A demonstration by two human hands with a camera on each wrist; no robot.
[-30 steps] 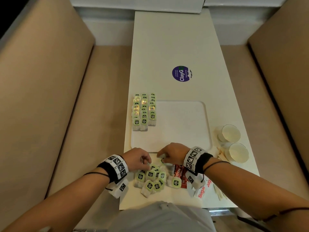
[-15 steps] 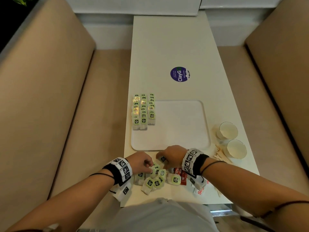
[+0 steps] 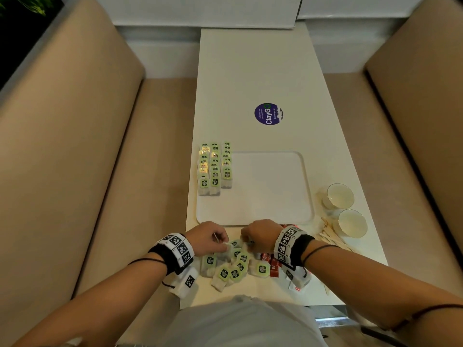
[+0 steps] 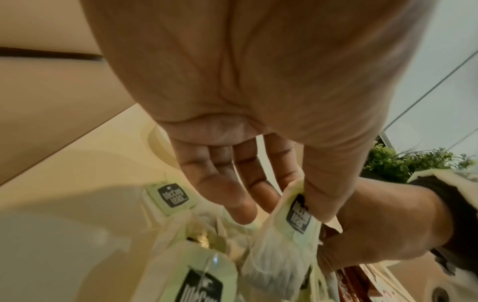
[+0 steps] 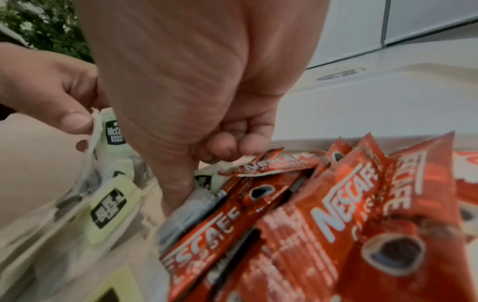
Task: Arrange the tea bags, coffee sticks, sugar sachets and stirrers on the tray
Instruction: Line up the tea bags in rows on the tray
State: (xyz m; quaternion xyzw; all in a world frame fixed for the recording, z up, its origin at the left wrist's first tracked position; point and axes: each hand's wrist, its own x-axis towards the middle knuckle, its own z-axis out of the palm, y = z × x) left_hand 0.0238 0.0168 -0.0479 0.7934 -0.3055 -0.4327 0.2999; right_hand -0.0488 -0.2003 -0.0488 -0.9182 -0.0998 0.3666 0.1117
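Observation:
A white tray [image 3: 263, 196] lies mid-table with three rows of tea bags [image 3: 215, 169] along its left side. Just before its near edge, both hands work in a loose pile of tea bags [image 3: 233, 266]. My left hand [image 3: 210, 239] [image 4: 294, 208] pinches one tea bag [image 4: 297, 216] between thumb and forefinger. My right hand [image 3: 258, 234] [image 5: 201, 175] has its fingers curled and its thumb down on another tea bag [image 5: 194, 206]. Red coffee sticks [image 3: 269, 261] [image 5: 323, 214] lie under the right wrist. Wooden stirrers [image 3: 330, 236] lie to the right. A sugar sachet [image 3: 297, 288] is mostly hidden.
Two white paper cups [image 3: 339, 196] [image 3: 352, 222] stand right of the tray near the table edge. A purple round sticker [image 3: 268, 113] sits on the far tabletop. Beige bench seats flank the narrow table [image 3: 250, 71] on both sides.
Both hands stayed close together over the loose pile, just before the tray's near edge. The left hand has lifted one tea bag from the pile. The rows on the tray are unchanged.

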